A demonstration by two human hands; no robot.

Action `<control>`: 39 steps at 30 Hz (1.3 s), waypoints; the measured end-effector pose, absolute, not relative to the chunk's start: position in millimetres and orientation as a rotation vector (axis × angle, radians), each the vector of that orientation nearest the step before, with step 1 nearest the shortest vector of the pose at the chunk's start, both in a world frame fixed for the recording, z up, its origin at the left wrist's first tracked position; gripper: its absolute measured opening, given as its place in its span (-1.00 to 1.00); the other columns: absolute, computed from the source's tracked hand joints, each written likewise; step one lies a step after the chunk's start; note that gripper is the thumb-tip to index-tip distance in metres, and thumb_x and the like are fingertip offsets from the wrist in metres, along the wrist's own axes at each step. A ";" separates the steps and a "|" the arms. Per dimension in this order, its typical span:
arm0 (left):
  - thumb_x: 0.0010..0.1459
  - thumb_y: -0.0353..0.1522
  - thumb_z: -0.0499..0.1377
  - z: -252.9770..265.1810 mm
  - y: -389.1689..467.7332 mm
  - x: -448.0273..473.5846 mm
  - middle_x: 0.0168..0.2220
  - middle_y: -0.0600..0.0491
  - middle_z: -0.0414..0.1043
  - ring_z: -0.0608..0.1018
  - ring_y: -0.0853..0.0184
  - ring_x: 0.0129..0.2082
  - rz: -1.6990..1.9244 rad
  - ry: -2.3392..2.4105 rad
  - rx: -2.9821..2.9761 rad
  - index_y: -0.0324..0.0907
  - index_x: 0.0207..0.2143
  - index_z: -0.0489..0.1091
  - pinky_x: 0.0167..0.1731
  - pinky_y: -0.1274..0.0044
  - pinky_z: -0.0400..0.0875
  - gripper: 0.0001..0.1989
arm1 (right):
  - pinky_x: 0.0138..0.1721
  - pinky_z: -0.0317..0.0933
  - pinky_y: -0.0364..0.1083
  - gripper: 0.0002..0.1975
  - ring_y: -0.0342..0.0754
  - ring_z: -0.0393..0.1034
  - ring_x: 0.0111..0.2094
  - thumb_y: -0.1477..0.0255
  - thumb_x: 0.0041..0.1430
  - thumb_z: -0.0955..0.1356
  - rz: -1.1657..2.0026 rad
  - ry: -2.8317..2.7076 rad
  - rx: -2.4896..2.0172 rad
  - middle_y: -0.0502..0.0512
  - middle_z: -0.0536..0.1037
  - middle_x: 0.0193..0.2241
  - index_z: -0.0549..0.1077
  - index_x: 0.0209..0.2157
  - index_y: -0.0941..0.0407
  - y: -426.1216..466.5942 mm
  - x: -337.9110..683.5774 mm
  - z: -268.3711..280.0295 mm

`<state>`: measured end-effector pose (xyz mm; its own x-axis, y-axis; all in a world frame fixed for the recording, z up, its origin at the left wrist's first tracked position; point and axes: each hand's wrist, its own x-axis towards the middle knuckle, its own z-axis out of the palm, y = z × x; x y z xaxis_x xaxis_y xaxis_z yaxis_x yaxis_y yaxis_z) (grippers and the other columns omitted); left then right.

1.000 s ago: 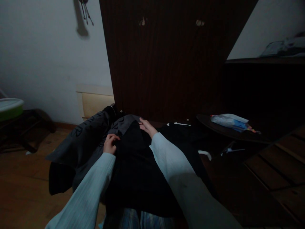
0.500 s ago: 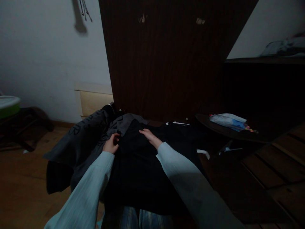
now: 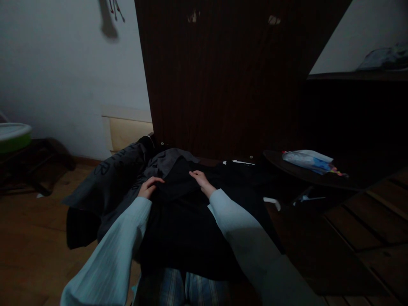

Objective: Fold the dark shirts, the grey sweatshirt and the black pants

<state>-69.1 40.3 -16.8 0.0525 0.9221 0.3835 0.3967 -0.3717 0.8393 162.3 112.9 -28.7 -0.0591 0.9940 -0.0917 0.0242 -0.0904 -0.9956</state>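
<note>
A black garment (image 3: 185,229) is spread out in front of me, its near end reaching my lap. At its left edge is my left hand (image 3: 150,187), fingers stretched to the right and closed on the dark cloth. My right hand (image 3: 202,182) pinches a raised part of the same cloth between thumb and fingers. Between the two hands the fabric lies in a slanting fold. Under and left of it lies a dark grey garment (image 3: 110,176) with black lettering, hanging over the side. Its far part is bunched up.
A tall dark wooden panel (image 3: 219,85) rises behind the clothes. To the right, a rounded shelf (image 3: 270,159) carries a plastic packet (image 3: 309,160). Slatted boards (image 3: 376,221) lie at lower right. A green tub with a white lid (image 3: 14,138) stands on a low stool at left.
My left fingers have straightened from a curl and reach further right onto the black cloth. My right hand has shifted slightly and keeps its pinch. The whole view has moved a little.
</note>
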 end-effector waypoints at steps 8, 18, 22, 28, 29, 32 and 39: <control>-0.34 -0.35 0.06 -21.2 40.3 -61.6 -0.60 0.18 0.18 0.28 0.43 -0.60 1.299 1.232 1.545 -0.18 -0.33 0.30 -0.58 0.60 0.17 -0.62 | -0.47 0.11 -0.18 -0.79 -0.18 0.24 -0.56 0.31 -0.16 0.35 1.417 -1.168 -1.277 -0.09 0.34 -0.67 0.30 -0.64 0.14 108.0 161.1 -19.5; -0.11 -0.24 0.03 -27.6 42.3 -61.6 -0.61 0.18 0.26 0.29 0.44 -0.63 1.344 1.399 1.472 -0.17 -0.29 0.35 -0.62 0.61 0.14 -0.68 | -0.70 -0.10 -0.23 -0.82 -0.26 0.07 -0.73 0.62 -0.28 0.34 1.394 -1.456 -1.512 -0.18 0.23 -0.76 0.28 -0.59 0.11 103.1 187.9 -2.7; -0.19 -0.23 0.14 -31.1 45.7 -63.6 -0.70 0.26 0.15 0.22 0.48 -0.71 1.266 1.427 1.552 -0.18 -0.24 0.34 -0.67 0.63 0.10 -0.61 | -0.67 -0.03 -0.23 -0.76 -0.26 0.08 -0.74 0.65 -0.29 0.36 1.273 -1.526 -1.520 -0.22 0.20 -0.79 0.22 -0.59 0.10 110.2 187.9 -11.1; -0.15 -0.20 0.10 -24.4 42.3 -61.2 -0.46 0.06 0.45 0.46 0.31 -0.43 1.295 1.380 1.614 -0.20 -0.30 0.42 -0.43 0.54 0.31 -0.65 | -0.50 0.11 -0.21 -0.81 -0.23 0.20 -0.63 0.65 -0.26 0.34 1.145 -1.571 -1.446 -0.19 0.27 -0.74 0.26 -0.68 0.11 109.3 181.2 -26.2; -0.15 -0.19 0.10 -22.5 41.8 -60.5 -0.40 0.03 0.47 0.47 0.27 -0.35 1.287 1.381 1.631 -0.20 -0.36 0.44 -0.36 0.52 0.32 -0.66 | -0.46 0.13 -0.19 -0.82 -0.21 0.22 -0.59 0.67 -0.26 0.33 1.128 -1.582 -1.435 -0.17 0.29 -0.72 0.29 -0.68 0.11 109.1 180.5 -25.6; -0.15 -0.15 0.09 -18.9 41.5 -59.2 -0.35 0.00 0.49 0.47 0.21 -0.27 1.254 1.411 1.664 -0.20 -0.44 0.45 -0.25 0.46 0.32 -0.67 | -0.33 0.16 -0.16 -0.79 -0.16 0.29 -0.48 0.70 -0.24 0.29 1.065 -1.606 -1.397 -0.11 0.38 -0.64 0.36 -0.68 0.10 113.9 178.9 -14.5; -0.16 -0.13 0.13 -16.4 39.0 -56.5 -0.34 0.01 0.50 0.48 0.22 -0.25 1.225 1.419 1.748 -0.17 -0.45 0.46 -0.20 0.46 0.32 -0.68 | -0.21 0.18 -0.15 -0.86 -0.14 0.35 -0.30 0.58 -0.14 0.31 0.967 -1.522 -1.365 -0.06 0.48 -0.42 0.44 -0.47 0.09 155.0 149.8 27.0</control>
<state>-56.5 39.0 -16.4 0.0177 0.9550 0.2961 0.4323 -0.2744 0.8590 149.8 155.0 27.0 -0.0410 0.9946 0.0959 0.3356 0.1041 -0.9362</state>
